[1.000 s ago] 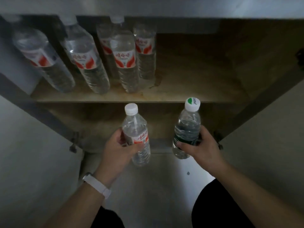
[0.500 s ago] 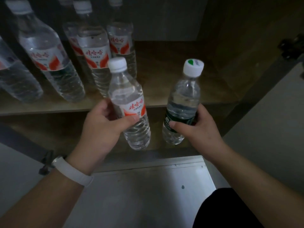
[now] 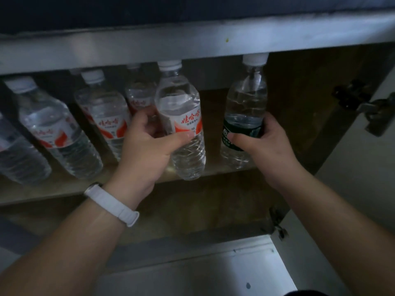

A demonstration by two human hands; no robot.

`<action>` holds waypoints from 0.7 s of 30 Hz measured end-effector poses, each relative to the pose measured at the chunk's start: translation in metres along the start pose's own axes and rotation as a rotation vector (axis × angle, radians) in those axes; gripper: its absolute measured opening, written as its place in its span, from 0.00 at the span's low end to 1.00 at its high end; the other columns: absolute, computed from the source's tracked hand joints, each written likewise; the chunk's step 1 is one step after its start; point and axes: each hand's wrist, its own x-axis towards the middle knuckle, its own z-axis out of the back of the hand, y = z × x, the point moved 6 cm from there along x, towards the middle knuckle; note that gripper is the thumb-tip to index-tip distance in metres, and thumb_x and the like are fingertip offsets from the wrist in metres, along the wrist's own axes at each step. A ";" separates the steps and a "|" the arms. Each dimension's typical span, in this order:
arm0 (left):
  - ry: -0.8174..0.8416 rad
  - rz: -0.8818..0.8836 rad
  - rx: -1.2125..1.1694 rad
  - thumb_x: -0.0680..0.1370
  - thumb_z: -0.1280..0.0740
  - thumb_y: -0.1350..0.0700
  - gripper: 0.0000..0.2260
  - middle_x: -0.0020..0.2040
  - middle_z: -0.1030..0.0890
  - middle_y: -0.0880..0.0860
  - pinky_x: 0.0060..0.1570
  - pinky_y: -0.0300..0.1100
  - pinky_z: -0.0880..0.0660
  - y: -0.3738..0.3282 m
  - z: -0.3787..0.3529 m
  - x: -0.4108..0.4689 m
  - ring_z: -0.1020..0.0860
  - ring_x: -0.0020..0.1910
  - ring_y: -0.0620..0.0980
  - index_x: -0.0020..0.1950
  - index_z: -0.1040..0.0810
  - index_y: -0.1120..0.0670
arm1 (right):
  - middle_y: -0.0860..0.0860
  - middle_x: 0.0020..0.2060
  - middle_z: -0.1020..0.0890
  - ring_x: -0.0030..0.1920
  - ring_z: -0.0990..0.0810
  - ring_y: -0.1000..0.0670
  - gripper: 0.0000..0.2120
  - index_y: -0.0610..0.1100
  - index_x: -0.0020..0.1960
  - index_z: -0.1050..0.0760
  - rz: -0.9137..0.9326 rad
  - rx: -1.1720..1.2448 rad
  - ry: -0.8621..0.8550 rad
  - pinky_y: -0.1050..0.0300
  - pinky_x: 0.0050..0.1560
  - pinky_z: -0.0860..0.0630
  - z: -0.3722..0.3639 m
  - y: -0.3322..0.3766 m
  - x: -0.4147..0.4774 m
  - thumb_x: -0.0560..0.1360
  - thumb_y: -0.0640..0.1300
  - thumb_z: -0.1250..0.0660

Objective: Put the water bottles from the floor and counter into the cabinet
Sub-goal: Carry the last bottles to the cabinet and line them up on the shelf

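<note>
With the red-label bottle (image 3: 181,122) gripped by the left hand (image 3: 147,144) and the green-label bottle (image 3: 243,124) by the right hand (image 3: 265,144), both at the shelf (image 3: 215,167) lip, the standing bottles (image 3: 102,116) could be toppled if crowded.

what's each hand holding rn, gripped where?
Left hand grips the red-label bottle at mid-body, over its label; right hand grips the green-label bottle at its label band.

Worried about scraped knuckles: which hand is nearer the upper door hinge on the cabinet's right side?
Right. The right hand, gripping the green-label bottle, is left of the hinge, slightly lower; the left hand is much farther left.
</note>
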 end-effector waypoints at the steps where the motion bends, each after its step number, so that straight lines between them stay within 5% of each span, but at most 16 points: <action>1: 0.001 0.000 0.012 0.68 0.20 0.62 0.27 0.54 0.15 0.47 0.51 0.38 0.19 0.001 -0.005 0.005 0.16 0.53 0.41 0.64 0.24 0.50 | 0.60 0.51 0.19 0.50 0.19 0.60 0.24 0.61 0.56 0.28 -0.001 0.000 -0.009 0.63 0.46 0.22 0.001 -0.002 0.004 0.67 0.45 0.21; 8: 0.001 0.021 0.032 0.68 0.20 0.62 0.24 0.52 0.15 0.45 0.50 0.37 0.21 0.019 -0.028 0.030 0.16 0.50 0.40 0.59 0.24 0.46 | 0.60 0.48 0.19 0.46 0.20 0.63 0.25 0.58 0.59 0.29 -0.040 0.041 -0.016 0.70 0.36 0.26 0.005 -0.022 0.033 0.69 0.43 0.23; 12: -0.019 0.026 0.025 0.69 0.20 0.61 0.28 0.56 0.15 0.47 0.53 0.40 0.20 0.034 -0.033 0.041 0.16 0.52 0.41 0.67 0.24 0.52 | 0.61 0.47 0.19 0.44 0.20 0.64 0.23 0.59 0.57 0.28 -0.042 0.040 0.038 0.71 0.35 0.26 0.002 -0.035 0.046 0.70 0.42 0.23; 21: 0.089 -0.062 0.087 0.76 0.27 0.54 0.23 0.61 0.19 0.39 0.58 0.38 0.25 0.038 -0.038 0.043 0.21 0.59 0.36 0.70 0.25 0.44 | 0.63 0.48 0.26 0.45 0.25 0.64 0.27 0.58 0.62 0.38 -0.040 0.051 -0.036 0.71 0.35 0.28 0.001 -0.052 0.050 0.72 0.43 0.26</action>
